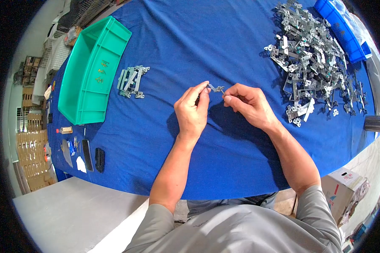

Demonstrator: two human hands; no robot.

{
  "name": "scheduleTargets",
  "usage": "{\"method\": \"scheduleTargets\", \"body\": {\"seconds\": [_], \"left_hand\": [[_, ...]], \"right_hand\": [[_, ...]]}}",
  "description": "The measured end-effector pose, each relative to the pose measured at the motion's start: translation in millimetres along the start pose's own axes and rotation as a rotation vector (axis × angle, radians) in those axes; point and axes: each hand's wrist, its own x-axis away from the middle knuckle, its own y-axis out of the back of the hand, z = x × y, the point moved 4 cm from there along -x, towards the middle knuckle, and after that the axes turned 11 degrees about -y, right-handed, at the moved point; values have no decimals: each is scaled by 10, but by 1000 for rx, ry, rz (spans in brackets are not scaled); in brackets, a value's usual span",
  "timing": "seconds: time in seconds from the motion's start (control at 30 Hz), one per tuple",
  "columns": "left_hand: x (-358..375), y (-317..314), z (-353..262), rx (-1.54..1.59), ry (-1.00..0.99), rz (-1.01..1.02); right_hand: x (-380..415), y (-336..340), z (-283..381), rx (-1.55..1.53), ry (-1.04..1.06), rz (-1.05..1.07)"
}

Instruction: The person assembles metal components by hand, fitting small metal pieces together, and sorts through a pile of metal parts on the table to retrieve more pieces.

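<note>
Above the middle of the blue cloth, my left hand pinches a small bent metal bracket between thumb and fingers. My right hand is closed at the bracket's other end, thumb against forefinger. Between those fingertips shows a thin dark piece touching the bracket; it is too small to name. Left of my hands lies a small group of similar metal brackets, laid close together. A large heap of metal brackets spreads over the right side of the cloth.
A green crate stands at the left, a blue bin at the far right. Near the left edge lie a small bottle, a dark flat bar and a black object. A cardboard box sits below the table's right edge.
</note>
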Motion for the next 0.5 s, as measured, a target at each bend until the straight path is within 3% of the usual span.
{"method": "scheduleTargets", "body": {"seconds": [0.23, 0.5], "left_hand": [[-29, -10, -75, -52, -149, -12], [-13, -3, -97, -94, -121, -3]], "right_hand": [[-4, -1, 11, 3, -7, -6], [-5, -1, -4, -22, 4, 3]]}}
